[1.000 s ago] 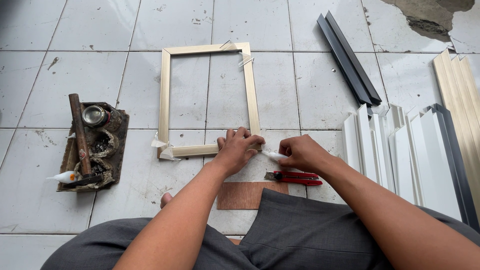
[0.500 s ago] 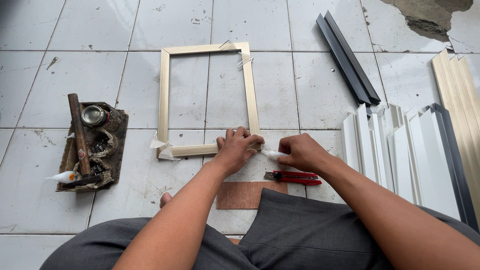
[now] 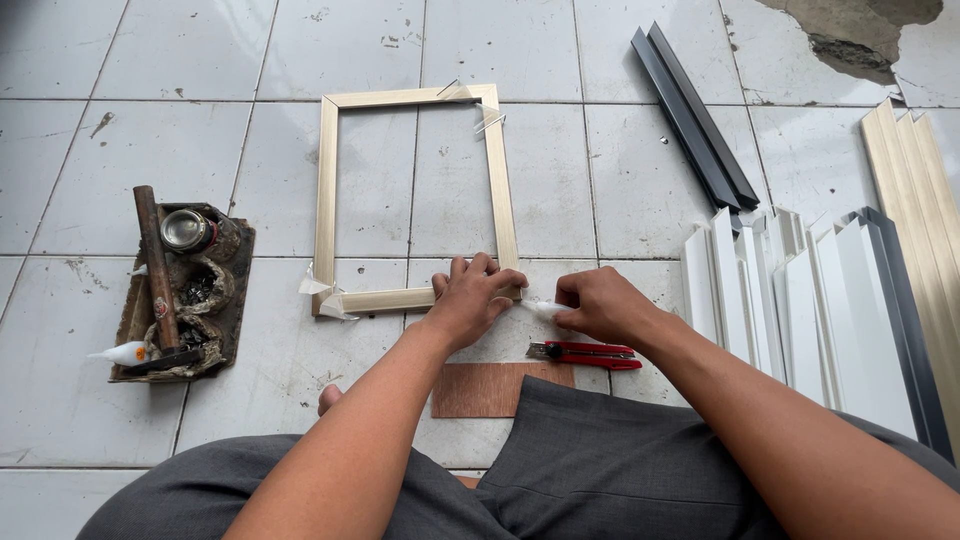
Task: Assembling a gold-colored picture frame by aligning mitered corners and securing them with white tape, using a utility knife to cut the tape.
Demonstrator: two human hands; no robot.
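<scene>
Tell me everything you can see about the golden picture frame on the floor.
The frame is a thin, empty rectangle of pale gold moulding, wood or plastic by its look, lying flat on the white tiled floor. Clear tape sits at its far right and near left corners. The left hand presses on its near right corner, where the right hand holds a small white piece against it.

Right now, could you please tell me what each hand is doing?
Left hand: pressing on the frame corner, fingers curled.
Right hand: pinching a small white tube.
</scene>
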